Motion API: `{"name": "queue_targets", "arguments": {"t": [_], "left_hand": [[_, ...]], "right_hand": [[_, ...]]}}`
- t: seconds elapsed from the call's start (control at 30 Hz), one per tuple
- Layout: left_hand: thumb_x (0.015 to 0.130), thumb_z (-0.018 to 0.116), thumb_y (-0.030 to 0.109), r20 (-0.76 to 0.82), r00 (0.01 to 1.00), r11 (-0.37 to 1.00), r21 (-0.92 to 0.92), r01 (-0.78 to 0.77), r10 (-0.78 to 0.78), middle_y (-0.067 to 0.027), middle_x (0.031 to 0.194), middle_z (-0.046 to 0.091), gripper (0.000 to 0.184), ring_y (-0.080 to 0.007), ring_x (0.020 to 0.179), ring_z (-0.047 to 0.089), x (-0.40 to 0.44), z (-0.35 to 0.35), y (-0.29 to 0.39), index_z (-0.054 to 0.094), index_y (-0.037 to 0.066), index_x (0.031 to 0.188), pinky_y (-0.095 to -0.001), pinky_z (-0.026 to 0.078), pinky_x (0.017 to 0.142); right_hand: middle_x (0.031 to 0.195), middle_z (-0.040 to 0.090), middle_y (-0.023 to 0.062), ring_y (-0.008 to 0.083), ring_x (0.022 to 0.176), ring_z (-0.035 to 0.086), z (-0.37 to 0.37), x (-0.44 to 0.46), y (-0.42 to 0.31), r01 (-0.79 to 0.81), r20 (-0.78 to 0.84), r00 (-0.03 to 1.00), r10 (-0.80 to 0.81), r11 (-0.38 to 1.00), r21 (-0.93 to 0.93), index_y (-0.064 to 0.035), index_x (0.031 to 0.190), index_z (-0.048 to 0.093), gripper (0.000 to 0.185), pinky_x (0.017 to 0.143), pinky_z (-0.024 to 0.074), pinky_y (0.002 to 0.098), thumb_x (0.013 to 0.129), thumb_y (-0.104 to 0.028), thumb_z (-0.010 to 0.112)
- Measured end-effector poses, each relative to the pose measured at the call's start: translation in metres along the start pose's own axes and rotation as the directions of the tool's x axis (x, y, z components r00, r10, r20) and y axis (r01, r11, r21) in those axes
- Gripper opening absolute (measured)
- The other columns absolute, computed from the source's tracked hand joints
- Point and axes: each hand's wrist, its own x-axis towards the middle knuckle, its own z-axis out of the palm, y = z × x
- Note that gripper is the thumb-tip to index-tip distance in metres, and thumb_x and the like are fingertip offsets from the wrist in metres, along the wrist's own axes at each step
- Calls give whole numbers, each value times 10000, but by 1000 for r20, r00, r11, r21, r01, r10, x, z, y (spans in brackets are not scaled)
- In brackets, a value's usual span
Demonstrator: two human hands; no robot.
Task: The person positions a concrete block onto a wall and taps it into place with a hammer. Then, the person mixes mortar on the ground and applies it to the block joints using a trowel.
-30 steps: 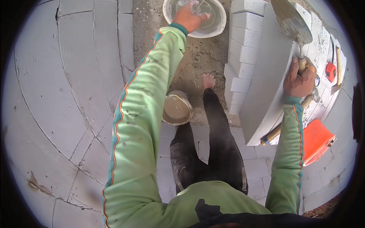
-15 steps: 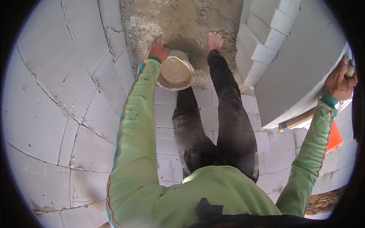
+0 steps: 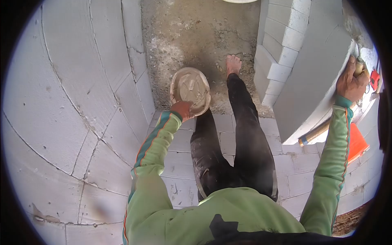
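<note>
well, bucket (image 3: 190,92) against left hand (image 3: 183,109)

The person's left hand (image 3: 182,110) touches the pale bucket (image 3: 196,85) at its seven o'clock, fingers over the rim; wet, grey-brown paste shows inside. A bare foot (image 3: 234,64) stands at the bucket's two o'clock, and a white basin (image 3: 241,1) is cut off at its one o'clock. At three o'clock from the bucket, the right hand (image 3: 352,83) grips the trowel (image 3: 359,67) by its handle, with a red tape measure (image 3: 374,79) at the hand's three o'clock, a wooden handle (image 3: 315,132) at seven and an orange container (image 3: 357,143) at six.
</note>
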Motion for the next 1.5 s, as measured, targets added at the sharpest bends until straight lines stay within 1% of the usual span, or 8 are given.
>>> {"name": "queue_targets", "arguments": {"t": [0.47,0.63,0.9,1.17,1.2,1.27,1.33,1.5], "left_hand": [[891,730,295,-333,938,900,433,59,98,-230,1132,717,492,-418,1105,667,-30,-227,43,639,45,1305,-510,529,956],[899,737,336,-483,862,867,485,116,155,-230,1134,726,520,-407,1083,684,24,-332,16,645,40,1317,-481,526,981],[848,768,269,-680,643,884,467,10,352,-206,1566,421,737,-411,1405,462,18,-281,48,489,17,1481,-492,443,1097],[840,772,296,-521,849,991,-43,-126,85,-222,1550,447,744,-409,1422,440,-50,-124,22,499,26,1478,-546,362,1118],[837,777,308,-495,867,998,-14,-67,51,-229,1547,450,753,-412,1421,442,-72,-116,17,500,25,1477,-554,358,1116],[829,789,330,-459,888,999,-41,20,-37,-241,1542,453,769,-416,1419,446,-104,-100,3,504,22,1474,-568,353,1111],[818,802,347,-435,890,985,-150,80,-138,-253,1541,451,784,-417,1418,449,-116,-87,-14,511,19,1468,-582,352,1105],[788,826,369,-507,833,973,-162,162,-223,-254,1550,446,818,-406,1406,466,-96,-77,-16,520,18,1460,-590,364,1096]], "right_hand": [[995,698,162,294,896,700,-66,-27,-93,-74,285,958,-32,932,356,-5,1208,631,401,773,552,378,971,-309,741],[917,636,83,179,834,635,13,-103,-178,-829,835,535,129,272,489,20,1184,597,402,756,542,336,989,-311,717],[1042,691,230,380,951,678,277,-48,-295,-513,521,818,244,-102,852,-23,1226,607,341,878,529,476,995,-274,612],[968,657,233,382,936,649,261,-16,-347,-287,326,945,17,518,806,-3,1180,594,320,834,513,463,972,-243,635],[956,653,243,421,932,643,290,-34,-314,330,-22,940,-340,896,297,1,1083,611,276,817,501,510,979,-255,616],[971,652,258,433,947,638,305,-54,-280,-336,454,885,102,814,473,-6,1035,624,249,790,491,563,992,-244,565],[1025,681,276,413,999,674,356,-75,-225,238,547,774,-317,948,213,-6,993,665,262,827,514,571,990,-234,535],[1037,737,261,429,986,717,407,-42,-245,63,724,690,3,996,-63,-22,953,746,286,839,566,542,941,-242,564]]}}
